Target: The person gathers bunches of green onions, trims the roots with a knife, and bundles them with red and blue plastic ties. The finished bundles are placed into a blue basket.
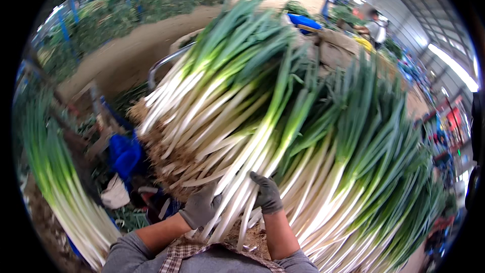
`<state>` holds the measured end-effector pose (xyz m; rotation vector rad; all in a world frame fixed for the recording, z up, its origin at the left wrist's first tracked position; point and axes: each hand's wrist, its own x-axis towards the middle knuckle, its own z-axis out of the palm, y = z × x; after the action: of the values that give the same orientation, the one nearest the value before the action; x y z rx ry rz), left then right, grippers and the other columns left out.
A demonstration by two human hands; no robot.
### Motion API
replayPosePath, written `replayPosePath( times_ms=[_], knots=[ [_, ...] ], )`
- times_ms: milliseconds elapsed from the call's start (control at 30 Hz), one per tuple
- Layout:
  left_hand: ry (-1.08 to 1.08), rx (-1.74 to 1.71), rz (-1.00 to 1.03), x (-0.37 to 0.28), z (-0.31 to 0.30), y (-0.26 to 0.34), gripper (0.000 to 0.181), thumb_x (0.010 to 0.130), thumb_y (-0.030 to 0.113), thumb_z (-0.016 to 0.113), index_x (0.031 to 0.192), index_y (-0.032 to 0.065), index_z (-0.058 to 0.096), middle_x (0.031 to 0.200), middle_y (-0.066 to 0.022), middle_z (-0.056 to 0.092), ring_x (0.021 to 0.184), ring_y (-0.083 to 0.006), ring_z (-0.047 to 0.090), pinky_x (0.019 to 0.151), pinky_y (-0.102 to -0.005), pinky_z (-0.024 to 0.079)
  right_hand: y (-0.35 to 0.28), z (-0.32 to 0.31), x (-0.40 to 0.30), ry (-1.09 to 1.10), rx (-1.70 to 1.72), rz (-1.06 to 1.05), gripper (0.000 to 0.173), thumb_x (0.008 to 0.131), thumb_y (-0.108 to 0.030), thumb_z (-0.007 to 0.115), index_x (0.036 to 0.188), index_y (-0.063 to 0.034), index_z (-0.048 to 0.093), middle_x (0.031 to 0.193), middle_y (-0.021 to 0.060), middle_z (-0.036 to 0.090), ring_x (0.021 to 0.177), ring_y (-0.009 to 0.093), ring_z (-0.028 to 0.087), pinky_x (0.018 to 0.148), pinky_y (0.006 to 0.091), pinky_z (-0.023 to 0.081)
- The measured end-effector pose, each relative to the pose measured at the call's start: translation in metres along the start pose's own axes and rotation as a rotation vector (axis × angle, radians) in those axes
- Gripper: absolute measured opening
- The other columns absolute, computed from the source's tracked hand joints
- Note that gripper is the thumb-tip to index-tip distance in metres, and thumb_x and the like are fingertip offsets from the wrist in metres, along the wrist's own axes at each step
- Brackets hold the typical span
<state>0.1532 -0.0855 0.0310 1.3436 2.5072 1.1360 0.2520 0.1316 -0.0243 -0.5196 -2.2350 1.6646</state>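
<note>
Both hands wear grey gloves. My left hand [201, 204] is at the left side of a small bunch of green onions [242, 174], its fingers curled against the white stalks. On the bunch's right side, my right hand [268, 194] grips the stalks, thumb uppermost. The bunch slants up and away, its green leaves pointing to the far side. Behind it lies a heap of untrimmed green onions [212, 110] with brown roots towards the left. Another large heap of green onions [341, 197] spreads out on the right, white ends towards me.
More green onions [64, 185] stand at the far left. Between them and the heap are a blue plastic item [125, 155] and a curved metal rail [166, 60]. Brown sacking [337, 47] lies beyond the heap. A person [375, 28] works in the background at upper right.
</note>
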Motion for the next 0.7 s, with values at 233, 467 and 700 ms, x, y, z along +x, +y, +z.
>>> replayPosePath(
  times_ms=[233,467,700],
  knots=[
    [-0.613,-0.021,-0.212,-0.004,-0.022,-0.028,0.059,0.087,0.044,0.050,0.133,0.0065,0.045,0.122,-0.0232,0.055,0.110,-0.0355,0.055,0.095,-0.0442,0.042,0.002,0.026,-0.013,0.110,0.928,0.456,0.035,0.088,-0.020,0.056,0.113,0.0038,0.059,0.115,0.0142,0.059,0.107,0.024,0.055,0.098,0.0378,0.042],
    [-0.501,-0.137,-0.291,-0.083,-0.056,-0.014,0.074,0.086,0.035,0.055,0.137,-0.0086,0.024,0.103,-0.0287,0.059,0.097,-0.0392,0.059,0.084,-0.0435,0.047,-0.044,0.096,-0.053,0.059,0.568,0.240,0.047,0.090,-0.028,0.055,0.115,0.0111,0.052,0.113,0.0242,0.057,0.103,0.031,0.057,0.094,0.0424,0.046],
    [0.021,-0.212,-0.255,-0.223,-0.193,-0.069,0.075,0.082,0.021,0.059,0.138,-0.0083,0.019,0.092,-0.0270,0.059,0.066,-0.0355,0.063,0.056,-0.0441,0.052,-0.164,0.262,-0.091,-0.053,-0.219,-0.527,0.034,0.093,-0.023,0.050,0.110,0.0047,0.059,0.105,0.0242,0.062,0.094,0.032,0.064,0.083,0.0402,0.054]
  ],
)
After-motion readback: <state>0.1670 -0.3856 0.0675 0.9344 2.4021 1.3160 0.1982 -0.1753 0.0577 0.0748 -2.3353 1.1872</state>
